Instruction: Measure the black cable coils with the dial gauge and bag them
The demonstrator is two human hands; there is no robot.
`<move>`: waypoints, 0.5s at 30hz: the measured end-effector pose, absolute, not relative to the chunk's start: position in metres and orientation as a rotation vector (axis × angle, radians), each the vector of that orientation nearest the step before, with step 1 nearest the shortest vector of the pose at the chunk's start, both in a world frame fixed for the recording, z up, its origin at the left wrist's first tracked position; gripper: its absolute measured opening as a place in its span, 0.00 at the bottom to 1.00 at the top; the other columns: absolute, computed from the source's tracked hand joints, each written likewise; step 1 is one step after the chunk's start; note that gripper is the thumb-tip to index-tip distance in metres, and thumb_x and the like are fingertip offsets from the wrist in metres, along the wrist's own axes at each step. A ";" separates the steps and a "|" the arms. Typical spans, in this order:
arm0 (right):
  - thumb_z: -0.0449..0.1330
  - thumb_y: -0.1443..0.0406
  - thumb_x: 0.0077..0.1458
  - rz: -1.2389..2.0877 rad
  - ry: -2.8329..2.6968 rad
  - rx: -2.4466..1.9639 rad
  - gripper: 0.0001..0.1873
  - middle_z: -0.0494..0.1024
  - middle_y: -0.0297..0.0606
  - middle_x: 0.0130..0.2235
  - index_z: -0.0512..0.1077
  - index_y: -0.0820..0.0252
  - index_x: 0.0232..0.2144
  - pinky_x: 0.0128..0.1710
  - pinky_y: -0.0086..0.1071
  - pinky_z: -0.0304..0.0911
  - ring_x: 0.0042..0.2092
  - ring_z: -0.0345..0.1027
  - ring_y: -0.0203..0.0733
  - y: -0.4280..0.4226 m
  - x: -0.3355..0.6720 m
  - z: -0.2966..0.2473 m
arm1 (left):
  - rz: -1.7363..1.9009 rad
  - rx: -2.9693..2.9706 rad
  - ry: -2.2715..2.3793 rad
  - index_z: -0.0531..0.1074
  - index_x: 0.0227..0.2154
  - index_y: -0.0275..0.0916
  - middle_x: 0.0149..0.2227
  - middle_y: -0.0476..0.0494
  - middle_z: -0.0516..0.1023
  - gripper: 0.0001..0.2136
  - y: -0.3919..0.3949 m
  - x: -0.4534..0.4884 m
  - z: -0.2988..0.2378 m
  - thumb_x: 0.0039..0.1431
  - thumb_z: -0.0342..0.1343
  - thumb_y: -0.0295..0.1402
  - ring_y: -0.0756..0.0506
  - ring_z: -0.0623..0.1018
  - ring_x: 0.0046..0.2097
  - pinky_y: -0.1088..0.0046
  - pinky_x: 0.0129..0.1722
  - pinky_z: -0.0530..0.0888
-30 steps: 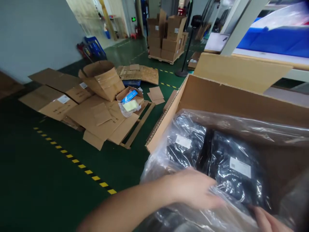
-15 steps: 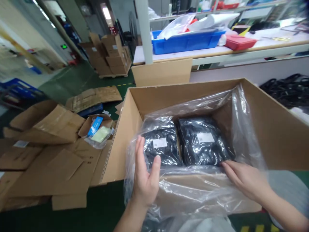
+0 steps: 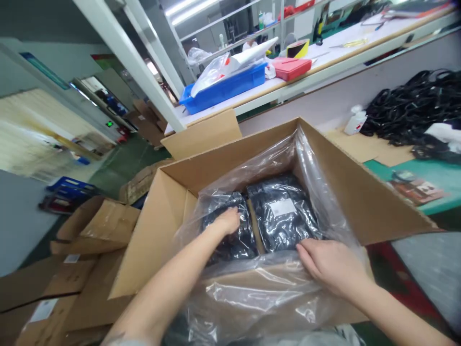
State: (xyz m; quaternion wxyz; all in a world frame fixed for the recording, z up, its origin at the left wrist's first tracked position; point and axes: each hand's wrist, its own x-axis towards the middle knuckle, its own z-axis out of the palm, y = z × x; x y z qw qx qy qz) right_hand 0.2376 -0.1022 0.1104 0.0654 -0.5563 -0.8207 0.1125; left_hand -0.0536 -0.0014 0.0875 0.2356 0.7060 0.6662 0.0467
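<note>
Head view: open carton [image 3: 363,202]
Left hand [image 3: 229,221] touches black packet [image 3: 245,239], right hand [image 3: 329,262] plastic liner [image 3: 245,298]; cannot tell whether either grips.

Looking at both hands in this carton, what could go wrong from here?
The loose clear liner drapes over the near side of the carton, close to the right hand, so it might snag or tear. The left hand is at the left black package, which could shift into the gap beside the right black package.
</note>
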 end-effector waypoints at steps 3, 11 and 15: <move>0.48 0.64 0.67 0.340 -2.439 -1.602 0.20 0.78 0.37 0.24 0.71 0.57 0.24 0.27 0.35 0.51 0.26 0.76 0.46 -0.101 0.239 0.107 | -0.032 2.078 1.892 0.60 0.65 0.40 0.72 0.34 0.51 0.27 0.009 -0.064 0.063 0.67 0.52 0.42 0.32 0.50 0.72 0.43 0.68 0.46; 0.47 0.67 0.66 0.340 -2.419 -1.461 0.20 0.76 0.39 0.23 0.71 0.59 0.23 0.27 0.35 0.50 0.25 0.73 0.46 -0.101 0.242 0.098 | -0.234 2.202 1.987 0.48 0.70 0.37 0.74 0.35 0.41 0.32 -0.007 -0.070 0.030 0.68 0.45 0.44 0.33 0.42 0.73 0.47 0.69 0.41; 0.48 0.67 0.65 0.332 -2.412 -1.374 0.20 0.75 0.39 0.22 0.70 0.60 0.23 0.27 0.35 0.48 0.23 0.70 0.43 -0.102 0.244 0.095 | -0.289 2.228 1.988 0.48 0.70 0.38 0.74 0.37 0.42 0.34 -0.012 -0.071 0.026 0.67 0.47 0.47 0.35 0.44 0.73 0.50 0.69 0.42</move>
